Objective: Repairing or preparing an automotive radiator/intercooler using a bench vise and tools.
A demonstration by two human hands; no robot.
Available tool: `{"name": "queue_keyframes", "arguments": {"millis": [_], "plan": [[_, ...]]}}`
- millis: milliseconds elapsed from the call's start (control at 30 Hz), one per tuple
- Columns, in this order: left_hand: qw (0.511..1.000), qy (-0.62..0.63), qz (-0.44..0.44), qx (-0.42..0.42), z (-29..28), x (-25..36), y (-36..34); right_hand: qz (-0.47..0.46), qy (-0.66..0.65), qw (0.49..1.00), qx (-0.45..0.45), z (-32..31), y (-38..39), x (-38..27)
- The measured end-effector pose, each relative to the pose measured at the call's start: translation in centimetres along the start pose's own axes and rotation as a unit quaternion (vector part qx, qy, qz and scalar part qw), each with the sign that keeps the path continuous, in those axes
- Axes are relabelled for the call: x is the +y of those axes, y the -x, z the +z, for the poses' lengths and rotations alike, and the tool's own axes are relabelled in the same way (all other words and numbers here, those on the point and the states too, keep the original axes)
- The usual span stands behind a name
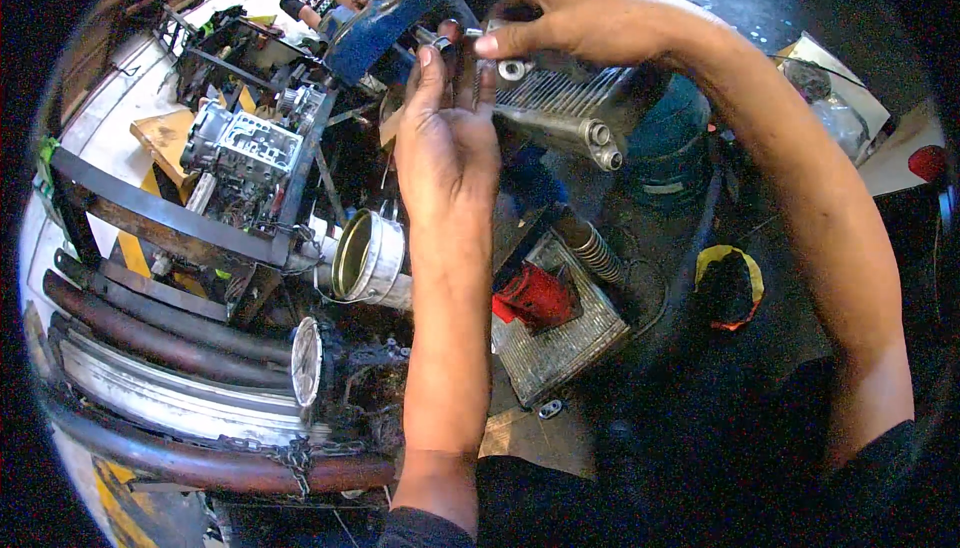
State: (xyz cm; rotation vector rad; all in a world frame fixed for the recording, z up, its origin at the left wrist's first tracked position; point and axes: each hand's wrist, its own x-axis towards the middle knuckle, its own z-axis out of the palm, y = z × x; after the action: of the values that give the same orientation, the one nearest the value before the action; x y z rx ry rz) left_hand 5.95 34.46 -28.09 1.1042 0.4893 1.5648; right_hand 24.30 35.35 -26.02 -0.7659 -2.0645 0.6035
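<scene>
Left hand (447, 153): you have it raised, palm facing you, thumb drawn in toward fingers that point upward; it seems to pinch a small part near the thumb tip.
Small metal fitting (440, 44): it sits at the tips of your left thumb and fingers, in front of the blue steel beam (385, 23); its exact form is too small and blurred to tell.
Right hand (595, 23): you bring it in from the right, thumb and fingers curved toward each other, just beside the left fingertips; you cannot tell here whether it grips anything.
Finned aluminium heat exchanger (570, 96): it lies behind and below your right hand, its pipe ends (603, 145) facing right.
Below your hands: a red part (540, 298) rests on a second finned core (540, 358), with a corrugated hose (598, 251) beside it.
To your left: a metal pail (385, 256) lies tipped on its side, and an engine assembly (250, 143) stands farther off.
Step in hand: probably close two-handed handling of the fitting.
Next move: it likely calls for a steady left pinch and light right fingertips, as so small a part could slip.
</scene>
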Motion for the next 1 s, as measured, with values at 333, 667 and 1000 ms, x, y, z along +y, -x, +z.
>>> {"name": "queue_keyframes", "arguments": {"millis": [333,667,1000], "plan": [[0.998,0.033,0.0,-0.05,-0.1,-1.3,-1.5,-0.049,0.07,0.994,0.07,1.9,-0.9,1.8],[0.997,-0.061,0.049,-0.015,-0.8,-1.1,-2.5,0.086,0.049,0.986,0.133,3.4,-2.1,1.5],[0.913,-0.402,0.038,-0.061,-1.3,4.4,2.5,0.024,0.149,0.981,0.126,3.1,-2.9,0.5]]}}
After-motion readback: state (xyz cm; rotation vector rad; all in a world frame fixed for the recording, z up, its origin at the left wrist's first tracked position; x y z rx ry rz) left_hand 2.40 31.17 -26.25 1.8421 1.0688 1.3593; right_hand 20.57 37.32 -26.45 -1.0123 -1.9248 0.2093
